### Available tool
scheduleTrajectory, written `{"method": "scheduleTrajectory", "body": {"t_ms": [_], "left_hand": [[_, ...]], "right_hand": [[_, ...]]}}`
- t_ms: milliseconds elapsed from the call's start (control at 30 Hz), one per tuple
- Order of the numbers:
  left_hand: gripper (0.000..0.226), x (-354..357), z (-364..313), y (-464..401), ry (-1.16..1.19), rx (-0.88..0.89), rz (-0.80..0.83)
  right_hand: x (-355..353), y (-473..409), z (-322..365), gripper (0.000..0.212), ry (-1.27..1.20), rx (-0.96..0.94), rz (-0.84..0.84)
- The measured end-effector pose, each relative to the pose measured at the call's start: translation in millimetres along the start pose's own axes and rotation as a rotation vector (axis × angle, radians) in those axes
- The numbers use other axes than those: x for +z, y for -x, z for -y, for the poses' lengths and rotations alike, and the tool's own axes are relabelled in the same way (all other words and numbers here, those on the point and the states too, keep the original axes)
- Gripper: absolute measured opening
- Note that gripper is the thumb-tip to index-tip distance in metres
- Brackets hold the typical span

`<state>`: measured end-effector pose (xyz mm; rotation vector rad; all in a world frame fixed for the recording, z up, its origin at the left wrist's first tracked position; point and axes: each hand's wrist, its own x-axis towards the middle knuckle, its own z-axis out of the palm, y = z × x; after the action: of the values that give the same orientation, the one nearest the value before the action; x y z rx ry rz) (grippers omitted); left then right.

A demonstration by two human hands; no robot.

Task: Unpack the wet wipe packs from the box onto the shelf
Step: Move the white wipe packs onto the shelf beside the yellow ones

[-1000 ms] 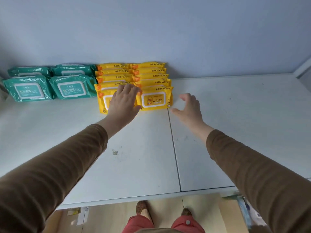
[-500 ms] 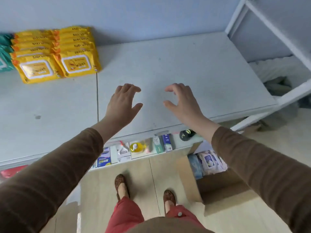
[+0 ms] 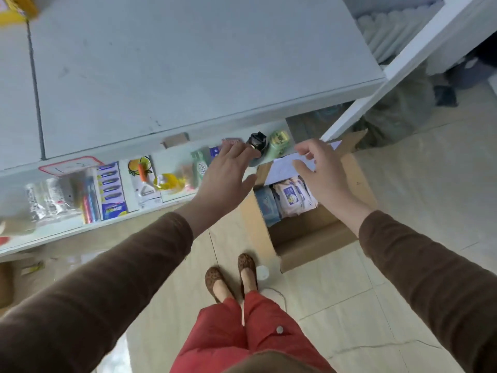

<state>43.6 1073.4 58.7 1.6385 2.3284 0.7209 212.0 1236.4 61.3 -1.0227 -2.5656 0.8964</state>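
We see brown sleeves [image 3: 113,278], red trousers [image 3: 231,335] and leopard-spotted shoes [image 3: 215,281]. The shelf [image 3: 188,63] is pale grey-white, the box [image 3: 314,238] plain tan cardboard, its wet wipe packs [image 3: 293,197] pinkish-white beside a dark blue one [image 3: 266,205].

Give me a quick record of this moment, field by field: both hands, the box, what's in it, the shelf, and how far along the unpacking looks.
left hand: open, fingers spread, holding nothing, in front of the lower shelf's goods
right hand: fingers loosely curled, empty, above the box
cardboard box: on the floor, flaps open, below the shelf edge
wet wipe packs: pale packs standing in the box, with a dark blue pack beside them
top shelf: white, mostly bare in view
yellow packs: only a corner shows, top left
progress: packs remain in the box; next pick not yet begun
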Motion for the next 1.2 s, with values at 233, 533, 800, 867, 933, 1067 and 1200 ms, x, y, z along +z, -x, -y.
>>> {"method": "scheduleTrajectory", "body": {"t_ms": [233, 533, 800, 867, 933, 1067, 1200], "left_hand": [[0.045, 109.5, -30.5, 23.1, 0.08, -0.171, 0.223], [0.048, 262.2, -60.6, 17.0, 0.025, -0.393, 0.382], [0.048, 390.9, -43.2, -30.1, -0.033, -0.432, 0.466], [0.049, 417.1, -29.7, -45.8, -0.068, -0.416, 0.48], [0.052, 440.4, -14.1, -62.8, -0.099, -0.397, 0.503], [0.054, 481.3, 13.7, -97.1, -0.186, -0.344, 0.547], [0.069, 514.7, 32.2, -117.2, -0.264, -0.298, 0.529]], "right_hand": [[17.2, 47.0, -112.7, 0.019, -0.029, 0.253, 0.131], [59.9, 60.6, -259.9, 0.034, -0.111, 0.421, 0.369], [116.2, 31.9, -376.7, 0.046, -0.129, 0.562, 0.402], [131.3, 22.1, -404.2, 0.037, -0.136, 0.607, 0.366], [145.4, 10.6, -428.9, 0.034, -0.12, 0.635, 0.321], [171.6, -16.9, -472.3, 0.032, -0.022, 0.62, 0.234], [189.3, -45.8, -497.6, 0.046, 0.013, 0.654, 0.188]]}}
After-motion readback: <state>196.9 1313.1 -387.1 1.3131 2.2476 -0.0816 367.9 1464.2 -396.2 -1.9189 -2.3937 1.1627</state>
